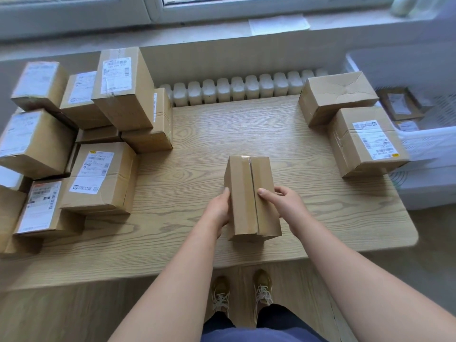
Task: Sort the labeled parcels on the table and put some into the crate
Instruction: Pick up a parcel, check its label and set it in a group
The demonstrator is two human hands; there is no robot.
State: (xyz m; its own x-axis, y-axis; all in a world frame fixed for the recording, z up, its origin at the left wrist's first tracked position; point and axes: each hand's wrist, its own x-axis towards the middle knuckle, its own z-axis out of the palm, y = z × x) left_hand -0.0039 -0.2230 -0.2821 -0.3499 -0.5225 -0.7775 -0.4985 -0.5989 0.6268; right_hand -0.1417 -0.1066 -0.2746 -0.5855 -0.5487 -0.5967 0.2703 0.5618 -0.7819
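A long brown cardboard parcel (pixel 250 193) with a taped seam along its top is in front of me above the wooden table (pixel 197 149); no label shows on it. My left hand (pixel 218 209) grips its left side. My right hand (pixel 283 203) holds its right side, thumb on the top face. Several labelled parcels (pixel 98 174) are stacked on the table's left. Two more parcels stand at the right, one plain (pixel 338 97) and one labelled (pixel 367 141). A white crate (pixel 429 141) beside the table's right edge has labelled parcels (pixel 399 104) inside.
A white radiator (pixel 237 90) runs behind the table's far edge, below a windowsill with a sheet of paper (pixel 278 24). My shoes (pixel 241 292) show on the wooden floor under the table's near edge.
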